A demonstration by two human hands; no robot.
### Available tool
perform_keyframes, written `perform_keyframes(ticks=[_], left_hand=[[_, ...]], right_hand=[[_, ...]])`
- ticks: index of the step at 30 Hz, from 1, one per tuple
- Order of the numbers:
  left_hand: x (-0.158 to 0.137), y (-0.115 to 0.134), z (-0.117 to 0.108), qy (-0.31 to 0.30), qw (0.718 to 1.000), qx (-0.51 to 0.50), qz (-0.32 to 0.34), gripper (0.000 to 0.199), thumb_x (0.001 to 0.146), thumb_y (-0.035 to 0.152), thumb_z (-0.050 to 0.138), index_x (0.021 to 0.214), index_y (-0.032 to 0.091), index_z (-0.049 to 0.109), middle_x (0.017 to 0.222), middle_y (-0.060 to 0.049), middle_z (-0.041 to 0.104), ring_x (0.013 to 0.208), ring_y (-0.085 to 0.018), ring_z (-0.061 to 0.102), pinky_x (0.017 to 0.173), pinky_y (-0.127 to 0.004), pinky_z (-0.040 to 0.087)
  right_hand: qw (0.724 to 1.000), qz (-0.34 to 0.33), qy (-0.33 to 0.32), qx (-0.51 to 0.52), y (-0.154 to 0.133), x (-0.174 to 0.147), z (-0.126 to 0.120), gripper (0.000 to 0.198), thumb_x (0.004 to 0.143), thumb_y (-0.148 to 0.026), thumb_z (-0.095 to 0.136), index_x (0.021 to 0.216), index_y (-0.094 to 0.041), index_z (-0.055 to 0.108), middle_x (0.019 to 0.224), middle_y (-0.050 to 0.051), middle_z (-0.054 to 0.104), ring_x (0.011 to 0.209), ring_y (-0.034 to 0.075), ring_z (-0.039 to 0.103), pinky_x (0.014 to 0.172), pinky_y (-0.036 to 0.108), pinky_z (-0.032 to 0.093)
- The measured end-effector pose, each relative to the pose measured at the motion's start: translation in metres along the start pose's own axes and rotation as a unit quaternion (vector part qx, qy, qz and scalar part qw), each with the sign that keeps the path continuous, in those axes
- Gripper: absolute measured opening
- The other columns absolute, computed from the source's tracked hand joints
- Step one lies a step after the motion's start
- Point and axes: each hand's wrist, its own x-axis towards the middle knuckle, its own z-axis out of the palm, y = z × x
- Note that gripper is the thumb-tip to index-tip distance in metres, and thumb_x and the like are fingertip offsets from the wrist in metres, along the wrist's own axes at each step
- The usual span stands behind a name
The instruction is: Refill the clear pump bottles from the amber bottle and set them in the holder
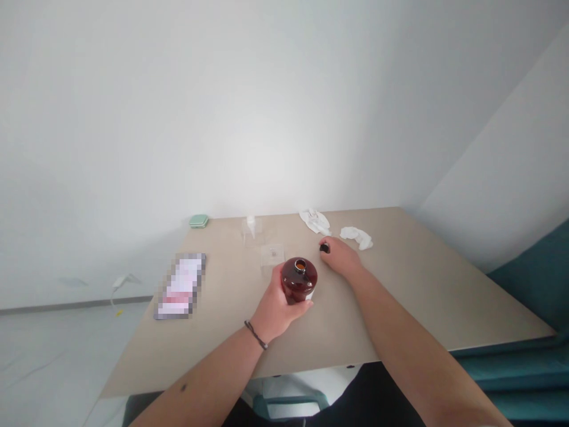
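Observation:
My left hand (272,309) is wrapped round the side of a glossy dark red-brown bottle (299,283). The bottle's narrow round mouth is uncovered, and part of a white label shows low on its right side. To the right of the bottle, my right hand (343,258) is closed on a small black cap (325,248), mostly hidden by the fingers. Just beyond the bottle lies a flat clear plastic piece (272,254). A white nozzle-shaped piece (251,225) stands farther back, with clear plastic around it.
Two crumpled white tissues (315,221) (357,237) lie behind my right hand. A phone (181,286) with a blurred screen rests at the table's left. The small green case (198,221) sits at the back left corner. Behind the table (240,350) rises a white wall.

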Motion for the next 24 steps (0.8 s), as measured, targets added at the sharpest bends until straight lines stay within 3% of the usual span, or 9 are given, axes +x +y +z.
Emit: perform_keyframes(ticks=[13, 17, 19, 21, 24], left_hand=[[0.001, -0.001, 0.0, 0.002, 1.0, -0.001, 0.004, 0.076, 0.073, 0.018, 0.078, 0.133, 0.023, 0.033, 0.115, -0.008, 0.068, 0.09, -0.019, 0.071, 0.087, -0.037, 0.056], [0.001, -0.003, 0.0, 0.006, 1.0, 0.0, 0.016, 0.078, 0.071, 0.017, 0.079, 0.133, 0.023, 0.033, 0.121, -0.009, 0.066, 0.099, -0.021, 0.07, 0.092, -0.04, 0.054], [0.002, -0.004, 0.0, 0.004, 1.0, 0.0, 0.016, 0.079, 0.071, 0.018, 0.08, 0.134, 0.024, 0.033, 0.119, -0.009, 0.066, 0.096, -0.02, 0.07, 0.091, -0.04, 0.055], [0.003, -0.004, -0.002, 0.001, 1.0, 0.007, 0.013, 0.08, 0.071, 0.024, 0.082, 0.134, 0.024, 0.033, 0.117, -0.009, 0.067, 0.093, -0.021, 0.07, 0.089, -0.041, 0.056], [0.003, -0.001, -0.005, -0.004, 0.999, 0.02, 0.042, 0.088, 0.065, 0.038, 0.088, 0.134, 0.022, 0.035, 0.126, -0.012, 0.063, 0.109, -0.027, 0.067, 0.099, -0.046, 0.051]], right_hand=[[1.0, -0.003, -0.007, 0.018, 0.0, -0.002, -0.002, 0.035, 0.08, -0.028, 0.061, 0.115, -0.027, 0.066, 0.118, 0.007, 0.069, 0.099, 0.026, 0.063, 0.078, 0.033, 0.045], [0.991, -0.019, 0.055, 0.119, -0.002, -0.009, -0.01, 0.04, 0.083, -0.03, 0.057, 0.121, -0.024, 0.064, 0.085, 0.002, 0.065, 0.076, 0.019, 0.058, 0.07, 0.03, 0.043], [0.959, -0.039, 0.121, 0.252, -0.005, -0.017, -0.013, 0.032, 0.086, -0.035, 0.053, 0.113, -0.022, 0.066, 0.068, -0.003, 0.052, 0.063, 0.016, 0.05, 0.064, 0.029, 0.041], [0.908, -0.07, 0.152, 0.385, -0.01, -0.03, -0.013, 0.03, 0.087, -0.042, 0.054, 0.107, -0.022, 0.064, 0.065, -0.006, 0.045, 0.06, 0.014, 0.046, 0.062, 0.028, 0.041], [0.851, -0.124, 0.094, 0.501, -0.018, -0.052, -0.006, 0.046, 0.081, -0.055, 0.065, 0.115, -0.025, 0.059, 0.082, -0.002, 0.056, 0.074, 0.017, 0.056, 0.067, 0.031, 0.047]])
